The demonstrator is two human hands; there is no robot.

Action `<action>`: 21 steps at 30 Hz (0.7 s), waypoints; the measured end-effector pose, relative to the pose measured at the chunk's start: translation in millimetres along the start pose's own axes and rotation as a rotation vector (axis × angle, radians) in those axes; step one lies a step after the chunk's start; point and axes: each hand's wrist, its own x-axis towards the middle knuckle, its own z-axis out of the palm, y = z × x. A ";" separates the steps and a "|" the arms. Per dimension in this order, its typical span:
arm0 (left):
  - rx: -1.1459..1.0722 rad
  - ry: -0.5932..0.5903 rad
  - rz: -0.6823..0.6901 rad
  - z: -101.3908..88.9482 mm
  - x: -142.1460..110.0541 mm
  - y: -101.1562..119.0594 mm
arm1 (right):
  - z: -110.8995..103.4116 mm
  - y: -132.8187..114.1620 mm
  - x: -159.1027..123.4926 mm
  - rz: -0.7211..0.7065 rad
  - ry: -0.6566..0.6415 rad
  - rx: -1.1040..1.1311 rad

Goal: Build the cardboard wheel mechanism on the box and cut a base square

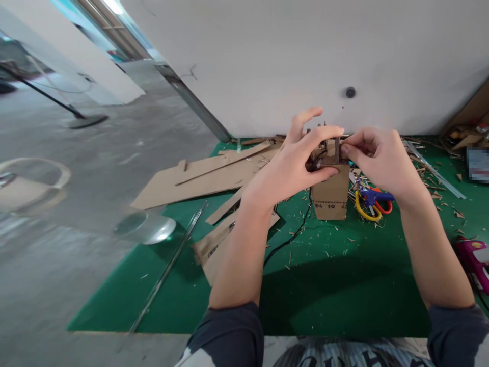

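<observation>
Both my hands meet above a green mat (324,285), working on a small cardboard piece (327,153) held up in the air. My left hand (294,163) wraps its fingers and thumb round the left side of that piece. My right hand (376,158) pinches its right edge between thumb and fingers. Directly behind and below the piece stands a small brown cardboard box (331,196) with printed letters, upright on the mat. What the piece is exactly stays hidden by my fingers.
Flat cardboard sheets and strips (206,176) lie at the mat's left. A black cable (290,234) runs across the mat. Yellow, blue and orange tools (372,201) lie right of the box. A pink tool (476,260) sits at the right edge. Scraps litter the mat; a white wall (305,56) stands behind.
</observation>
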 end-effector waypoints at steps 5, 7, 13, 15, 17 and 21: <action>-0.031 0.007 -0.025 -1.2 0.2 1.0 | 0.3 0.2 -0.4 -0.024 0.008 -0.040; -0.028 0.006 -0.029 -1.2 0.3 0.7 | 1.2 0.2 -0.5 -0.025 0.012 -0.066; -0.014 0.010 -0.042 -0.4 -1.2 0.3 | 5.1 0.3 -0.5 -0.043 0.043 -0.138; -0.033 0.013 -0.036 -3.1 -2.0 -1.0 | 4.6 0.9 -0.1 -0.048 0.036 -0.131; -0.082 0.023 -0.010 -8.1 -2.3 -5.1 | 2.5 1.3 0.2 -0.049 0.026 -0.114; -0.226 -0.031 -0.009 -15.3 -0.2 -25.0 | -3.4 1.2 0.4 -0.029 -0.004 -0.093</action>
